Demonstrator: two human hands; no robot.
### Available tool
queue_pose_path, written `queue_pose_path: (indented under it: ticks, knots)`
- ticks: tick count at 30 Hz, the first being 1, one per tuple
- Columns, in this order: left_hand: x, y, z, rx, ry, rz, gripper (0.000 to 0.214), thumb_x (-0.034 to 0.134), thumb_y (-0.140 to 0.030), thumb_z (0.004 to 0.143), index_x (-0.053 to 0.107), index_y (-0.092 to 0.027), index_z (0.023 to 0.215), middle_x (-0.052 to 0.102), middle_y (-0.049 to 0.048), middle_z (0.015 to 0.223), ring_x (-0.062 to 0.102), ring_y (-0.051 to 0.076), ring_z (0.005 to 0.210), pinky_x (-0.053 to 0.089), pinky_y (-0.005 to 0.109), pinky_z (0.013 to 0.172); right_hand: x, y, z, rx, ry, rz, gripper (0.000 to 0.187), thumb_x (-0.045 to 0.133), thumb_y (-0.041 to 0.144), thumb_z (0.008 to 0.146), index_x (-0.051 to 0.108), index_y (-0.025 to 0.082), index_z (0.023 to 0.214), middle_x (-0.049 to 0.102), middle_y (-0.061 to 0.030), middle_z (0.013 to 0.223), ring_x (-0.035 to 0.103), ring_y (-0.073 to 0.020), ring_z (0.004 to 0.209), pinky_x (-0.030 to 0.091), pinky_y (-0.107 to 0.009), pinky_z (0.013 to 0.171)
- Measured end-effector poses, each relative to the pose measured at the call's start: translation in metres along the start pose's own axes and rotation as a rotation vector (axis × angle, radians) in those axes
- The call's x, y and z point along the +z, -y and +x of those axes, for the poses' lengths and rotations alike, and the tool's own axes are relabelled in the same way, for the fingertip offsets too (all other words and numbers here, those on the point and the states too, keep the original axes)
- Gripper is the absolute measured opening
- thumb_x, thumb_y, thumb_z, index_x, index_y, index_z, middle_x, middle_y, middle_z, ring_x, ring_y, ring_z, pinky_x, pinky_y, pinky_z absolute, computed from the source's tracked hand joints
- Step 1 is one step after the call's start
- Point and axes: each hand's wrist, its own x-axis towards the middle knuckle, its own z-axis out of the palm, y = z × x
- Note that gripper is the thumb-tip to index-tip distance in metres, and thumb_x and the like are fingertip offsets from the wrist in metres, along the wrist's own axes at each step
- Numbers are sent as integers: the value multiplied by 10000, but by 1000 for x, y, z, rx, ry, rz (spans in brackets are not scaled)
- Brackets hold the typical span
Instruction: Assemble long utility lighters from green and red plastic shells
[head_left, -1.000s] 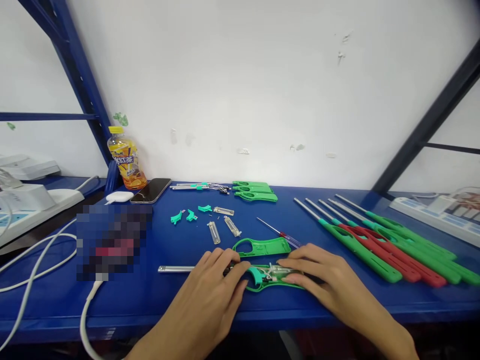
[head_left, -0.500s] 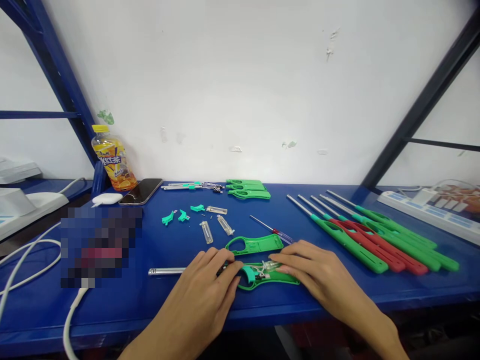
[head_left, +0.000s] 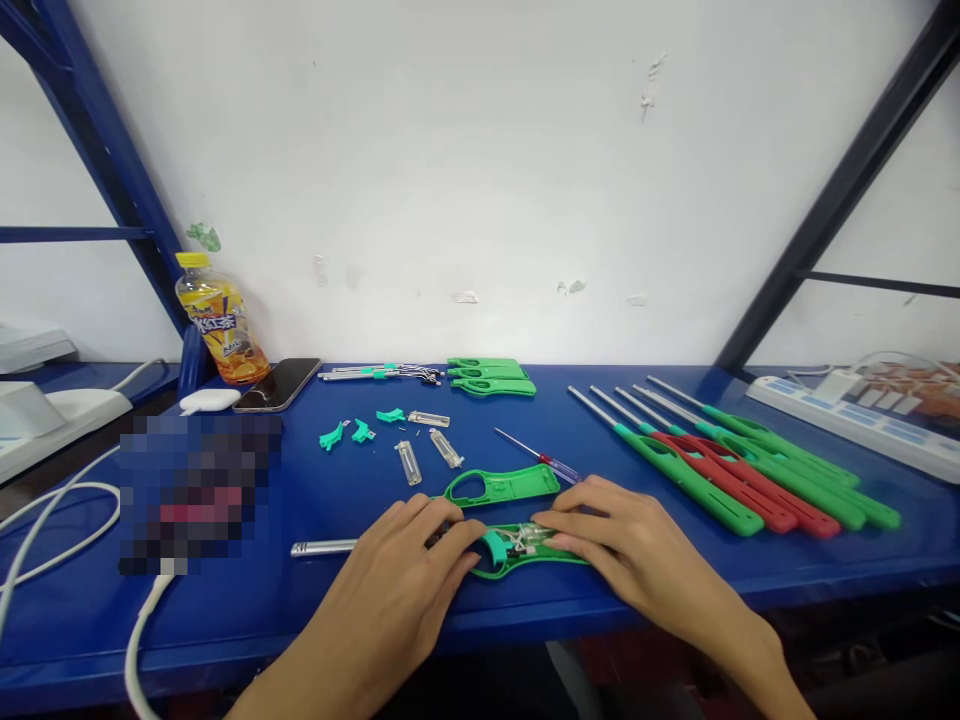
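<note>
An opened long gas lighter's green half shell [head_left: 491,573] lies near the front edge, with a metal tube [head_left: 322,547] out to the left. My left hand [head_left: 409,560] is closed over the front of this lighter, by its teal trigger [head_left: 495,546]. With fingers together, my right hand [head_left: 626,525] grips a clear fuel tank [head_left: 534,533] at the shell's handle end. White wires run beside the tank. Just behind lies the matching green cover half [head_left: 510,487], with a screwdriver [head_left: 536,455] further back. My fingers hide part of the tank and the shell.
Loose teal triggers [head_left: 363,431] and clear tanks [head_left: 409,463] lie left of centre. Tube assemblies [head_left: 375,374] and green shell halves [head_left: 491,385] sit by the wall. Whole lighters [head_left: 727,480] are at right; a bottle [head_left: 225,330] and phone [head_left: 281,385] at left.
The right hand has shifted slightly left with the clear tank, which now sits lower in the shell. The left hand stays on the lighter's front. The whole view has moved a little.
</note>
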Motion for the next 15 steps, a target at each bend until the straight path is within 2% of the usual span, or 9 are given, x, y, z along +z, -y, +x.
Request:
queue_pose_path:
  ticks: [5, 10, 15]
  knots:
    - [-1, -1, 3, 1, 20, -5, 237, 496, -127, 1052, 657, -219, 1200, 679, 68, 1101, 665, 288, 978, 583, 521, 886, 0, -2, 0, 5, 0, 45, 267, 578, 300, 1080, 783, 293, 1251, 756, -57, 1141, 687, -227, 1012, 555, -359, 846]
    - [-2, -2, 4, 10, 33, 15, 224, 515, -124, 1048, 644, -196, 1216, 678, 78, 1131, 663, 287, 1016, 563, 521, 950, 1, -3, 0, 15, -9, 46, 284, 565, 346, 1083, 802, 261, 1214, 762, -73, 1116, 696, -232, 997, 566, -363, 844]
    - [-2, -4, 1, -2, 41, 24, 254, 476, -144, 1068, 633, -228, 1248, 668, 67, 1131, 647, 284, 1000, 563, 524, 923, 5, -6, -2, 21, -23, 46, 271, 574, 358, 1080, 793, 253, 1200, 767, -64, 1107, 700, -229, 1012, 570, -359, 853]
